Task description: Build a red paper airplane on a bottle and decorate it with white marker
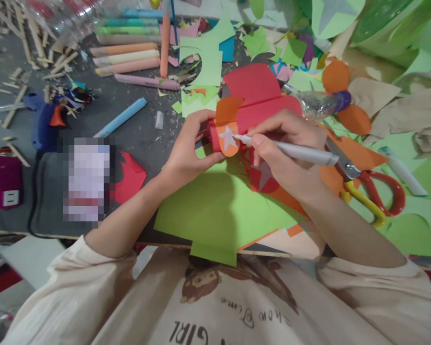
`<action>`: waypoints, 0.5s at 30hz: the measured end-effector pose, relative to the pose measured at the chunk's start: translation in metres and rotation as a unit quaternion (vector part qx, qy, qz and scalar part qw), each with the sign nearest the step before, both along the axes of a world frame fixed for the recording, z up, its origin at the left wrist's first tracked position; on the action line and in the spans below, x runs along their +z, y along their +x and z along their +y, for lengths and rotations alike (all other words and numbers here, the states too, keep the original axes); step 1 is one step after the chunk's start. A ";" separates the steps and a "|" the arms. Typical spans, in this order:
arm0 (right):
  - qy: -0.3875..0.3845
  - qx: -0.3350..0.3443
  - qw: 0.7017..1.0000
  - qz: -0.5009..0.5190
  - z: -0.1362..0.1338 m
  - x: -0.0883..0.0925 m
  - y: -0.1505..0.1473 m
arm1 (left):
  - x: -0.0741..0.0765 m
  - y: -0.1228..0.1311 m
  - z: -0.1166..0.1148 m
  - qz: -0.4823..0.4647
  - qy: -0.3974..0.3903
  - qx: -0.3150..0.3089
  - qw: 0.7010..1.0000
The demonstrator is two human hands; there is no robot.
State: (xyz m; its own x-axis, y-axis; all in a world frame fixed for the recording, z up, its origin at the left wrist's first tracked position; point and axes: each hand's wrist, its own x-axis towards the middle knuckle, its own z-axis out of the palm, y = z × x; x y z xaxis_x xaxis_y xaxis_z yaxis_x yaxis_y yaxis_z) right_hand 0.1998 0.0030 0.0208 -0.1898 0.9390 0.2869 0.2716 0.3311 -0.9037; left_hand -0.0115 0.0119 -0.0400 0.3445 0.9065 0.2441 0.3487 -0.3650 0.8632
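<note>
My right hand (287, 143) is closed around a grey-white marker (294, 149). The marker's tip meets a pale grey star (228, 138) on a rounded orange paper piece (231, 151). That piece lies against a small red paper form, which my left hand (192, 148) grips at its left edge between thumb and fingers. Above the star an orange flap (229, 109) sticks out, and larger red paper pieces (258, 86) spread behind it. Under my hands lies a green paper sheet (201, 211). Another grey star on red paper (265, 178) shows below my right hand.
Scissors with red and yellow handles (384, 194) lie by my right forearm. A blue glue gun (39, 122), a blue marker (124, 116) and a blurred-out object (88, 182) are on the left. Several markers (127, 60), paper scraps and a plastic bottle (321, 104) lie farther back.
</note>
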 end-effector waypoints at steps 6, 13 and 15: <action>-0.003 0.007 1.000 0.010 0.000 0.000 0.000 | 0.000 0.000 -0.001 0.001 0.007 0.004 1.000; -0.005 0.004 1.000 -0.003 0.000 0.001 0.000 | 0.000 0.000 -0.001 0.000 0.006 0.003 1.000; -0.010 0.000 1.000 -0.006 0.000 0.000 0.000 | -0.001 0.000 0.000 -0.001 0.001 0.003 1.000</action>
State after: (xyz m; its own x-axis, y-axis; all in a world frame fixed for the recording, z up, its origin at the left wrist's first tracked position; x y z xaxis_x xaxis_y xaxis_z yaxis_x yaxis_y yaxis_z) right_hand 0.1997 0.0028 0.0212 -0.1922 0.9447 0.2659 0.2821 0.3127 -0.9070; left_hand -0.0114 0.0115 -0.0406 0.3382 0.9083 0.2463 0.3486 -0.3640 0.8637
